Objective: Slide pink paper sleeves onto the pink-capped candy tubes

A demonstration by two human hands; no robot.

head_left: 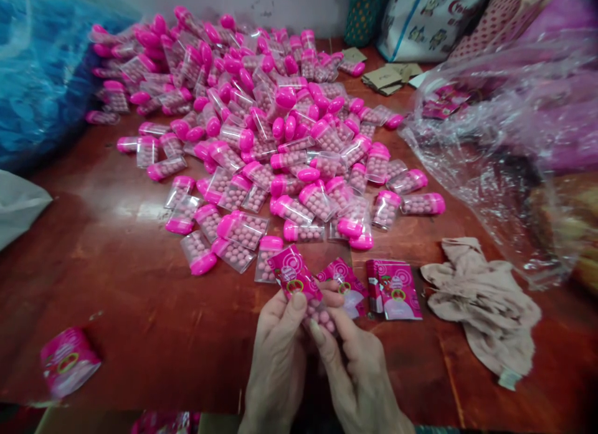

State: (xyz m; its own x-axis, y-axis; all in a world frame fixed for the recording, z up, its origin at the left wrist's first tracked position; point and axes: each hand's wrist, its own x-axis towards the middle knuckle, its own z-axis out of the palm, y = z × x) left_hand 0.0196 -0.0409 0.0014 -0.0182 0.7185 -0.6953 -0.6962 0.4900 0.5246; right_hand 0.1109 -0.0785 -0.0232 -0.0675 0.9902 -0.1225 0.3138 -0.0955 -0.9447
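Left of the pile of bottles [280, 141], a blue bag [42, 91] runs off the edge. In front of the pile, the hands [359, 359] hide part of one bottle [327, 322]; its wrapper's [295, 273] small print is too blurred to read.

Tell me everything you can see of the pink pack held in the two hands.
The pack has a glossy, bright pink printed sleeve, seemingly plastic film, with pale swirls and a round yellow-green-edged emblem. Its clear lower end shows pale pink balls. It slants, upper end toward the left. The left hand has its thumb on the sleeve; the right hand pinches near the clear end. Whether a cap sits inside is hidden.
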